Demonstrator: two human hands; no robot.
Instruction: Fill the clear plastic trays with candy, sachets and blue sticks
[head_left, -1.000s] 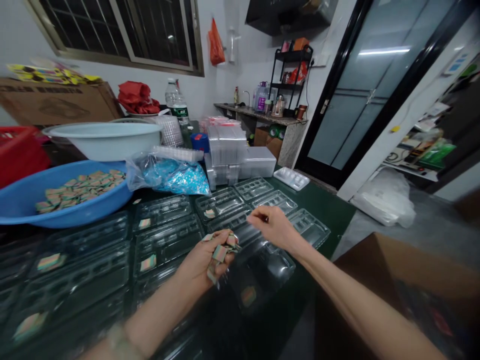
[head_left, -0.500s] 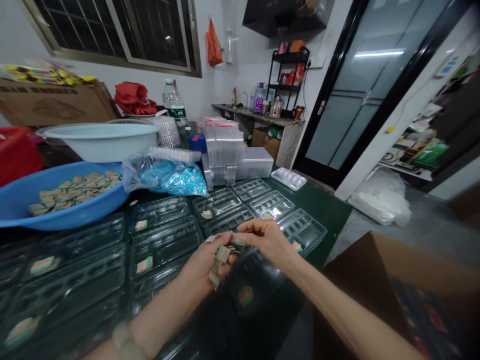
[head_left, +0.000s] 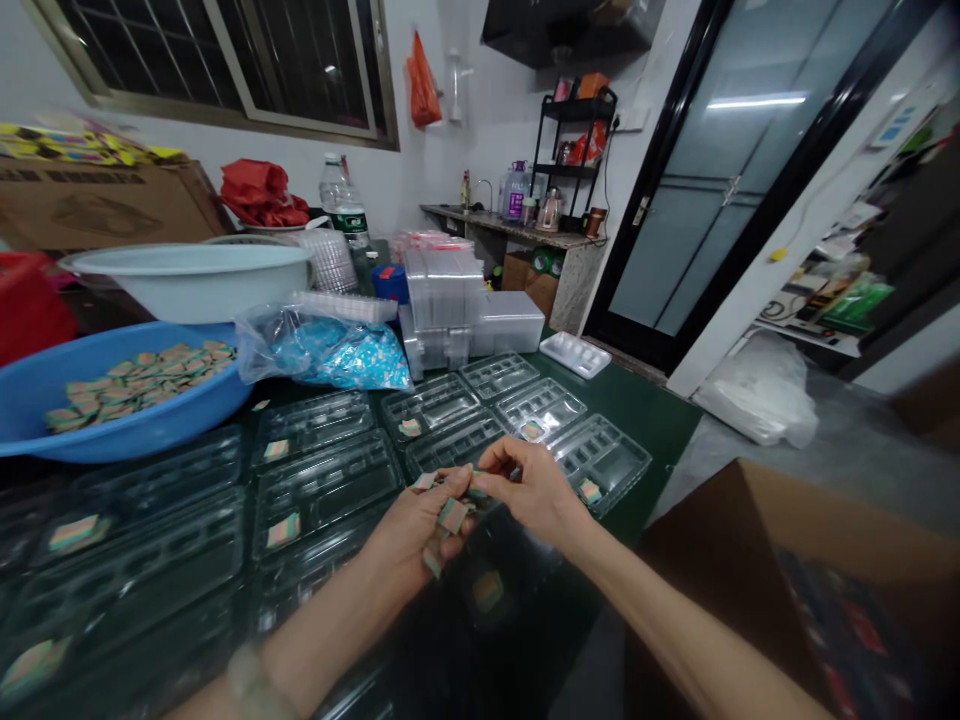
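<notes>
Several small striped square pieces [head_left: 452, 516], in pink, green and cream, are gathered in my left hand [head_left: 412, 530], its fingers curled round them. My right hand [head_left: 531, 487] meets it at the fingertips, thumb and forefinger pinching a striped piece [head_left: 477, 482]. Below and around both hands lie clear plastic compartment trays [head_left: 326, 485]. Many of them hold striped pieces in one corner compartment, such as the pieces [head_left: 283, 530] left of my hands and the pieces [head_left: 590, 491] to the right. The tray directly under my hands is dark and blurred.
A blue basin [head_left: 135, 435] at left holds many striped pieces, with a pale basin [head_left: 195, 265] behind it. A bag of blue packets [head_left: 337, 355] and clear plastic boxes [head_left: 442, 300] stand at the back. An open cardboard box [head_left: 712, 560] is at right.
The view has shifted slightly. My hands stay together over the trays, and the fingers of my right hand have moved a little against the pieces in my left hand.
</notes>
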